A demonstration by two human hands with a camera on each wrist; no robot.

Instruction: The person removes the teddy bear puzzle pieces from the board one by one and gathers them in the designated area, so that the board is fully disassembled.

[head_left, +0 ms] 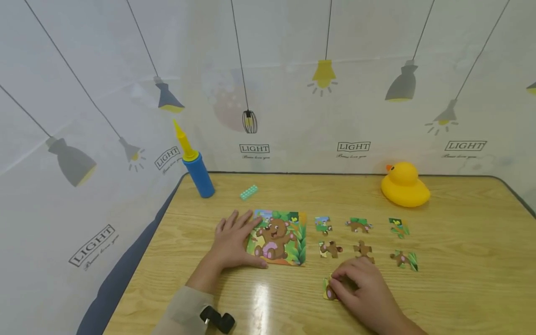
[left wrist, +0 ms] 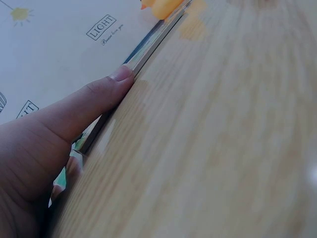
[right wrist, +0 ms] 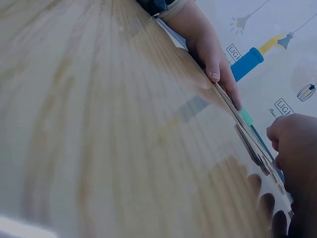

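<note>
A bear puzzle board (head_left: 284, 239) lies on the wooden table (head_left: 460, 279). My left hand (head_left: 234, 239) lies flat, fingers straight, over the board's left edge, with the thumb along its near edge. In the left wrist view the thumb (left wrist: 94, 106) presses against the board edge (left wrist: 153, 42). My right hand (head_left: 356, 284) is curled over a loose puzzle piece (head_left: 328, 292) near the table's front, fingertips pinching it. Several more loose pieces lie to the right of the board, such as one (head_left: 331, 249) and another (head_left: 404, 259). The right wrist view shows my curled right fingers (right wrist: 292, 144) and the left hand (right wrist: 213, 59).
A yellow rubber duck (head_left: 404, 185) sits at the back right. A blue and yellow hand pump (head_left: 197, 165) stands at the back left corner, with a small teal brick (head_left: 249, 191) beside it. A lamp-printed curtain (head_left: 335, 93) surrounds the table.
</note>
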